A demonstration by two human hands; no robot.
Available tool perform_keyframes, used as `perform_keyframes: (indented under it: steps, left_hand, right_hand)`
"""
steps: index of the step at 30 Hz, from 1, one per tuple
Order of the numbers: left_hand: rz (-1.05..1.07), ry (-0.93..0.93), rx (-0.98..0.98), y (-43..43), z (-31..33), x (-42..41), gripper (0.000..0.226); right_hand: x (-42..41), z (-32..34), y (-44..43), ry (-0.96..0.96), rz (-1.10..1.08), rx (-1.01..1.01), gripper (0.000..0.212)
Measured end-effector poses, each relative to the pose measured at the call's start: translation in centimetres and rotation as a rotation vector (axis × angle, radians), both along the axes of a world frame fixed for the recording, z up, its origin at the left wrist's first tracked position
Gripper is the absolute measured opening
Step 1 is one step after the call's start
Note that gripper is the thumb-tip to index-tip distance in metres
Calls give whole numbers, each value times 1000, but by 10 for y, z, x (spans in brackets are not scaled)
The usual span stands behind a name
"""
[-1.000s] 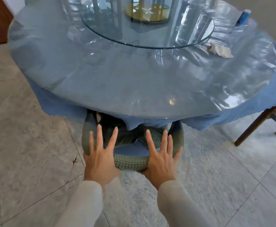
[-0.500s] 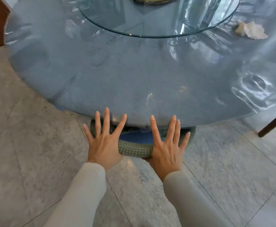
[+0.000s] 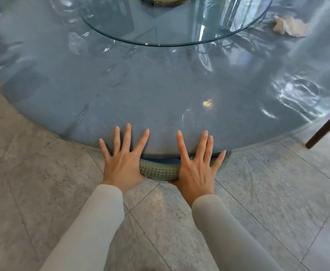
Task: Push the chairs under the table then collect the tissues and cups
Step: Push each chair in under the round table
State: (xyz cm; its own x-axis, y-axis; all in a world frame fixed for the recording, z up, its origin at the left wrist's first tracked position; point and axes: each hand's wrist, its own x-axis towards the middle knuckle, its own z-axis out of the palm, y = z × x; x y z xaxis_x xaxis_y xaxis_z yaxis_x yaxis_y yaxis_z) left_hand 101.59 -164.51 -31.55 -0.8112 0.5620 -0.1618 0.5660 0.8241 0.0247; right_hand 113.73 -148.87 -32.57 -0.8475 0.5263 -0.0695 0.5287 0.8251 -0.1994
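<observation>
Both palms press flat against the green chair back (image 3: 159, 171), left hand (image 3: 124, 164) and right hand (image 3: 196, 169) splayed, grasping nothing. The chair sits almost wholly beneath the table (image 3: 160, 90). A crumpled tissue (image 3: 289, 26) lies on the table's far right.

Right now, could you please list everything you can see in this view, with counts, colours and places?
Round table: one, blue cloth under clear plastic film, fills the upper frame.
Glass turntable: one, clear, centre of the table, top of view.
Crumpled tissue: one, white, on the table at far right.
Chair back: one, green quilted, at the table's near edge, mostly tucked under.
Chair leg: one, dark wood, right edge.
Floor tiles: grey marble, around the table.
Sleeves: two, off-white, bottom.
Left hand: open, fingers spread, palm on the chair back.
Right hand: open, likewise.
</observation>
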Motion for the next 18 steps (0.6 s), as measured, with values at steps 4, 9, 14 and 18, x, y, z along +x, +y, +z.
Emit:
perform_keyframes:
  steps: [4, 9, 14, 18]
  left_hand:
    - [-22, 30, 24, -2, -5, -2, 131]
    - [-37, 51, -45, -1, 12, 7, 141]
    - [-267, 70, -78, 19, 64, 29, 136]
    - [-430, 127, 71, 79, 146, 69, 114]
  right_hand:
    - [-2, 5, -3, -31, -34, -10, 139]
    - [11, 29, -15, -67, -118, -54, 145]
    - [79, 79, 8, -21, -164, 68, 127]
    - [149, 157, 61, 12, -356, 178, 114]
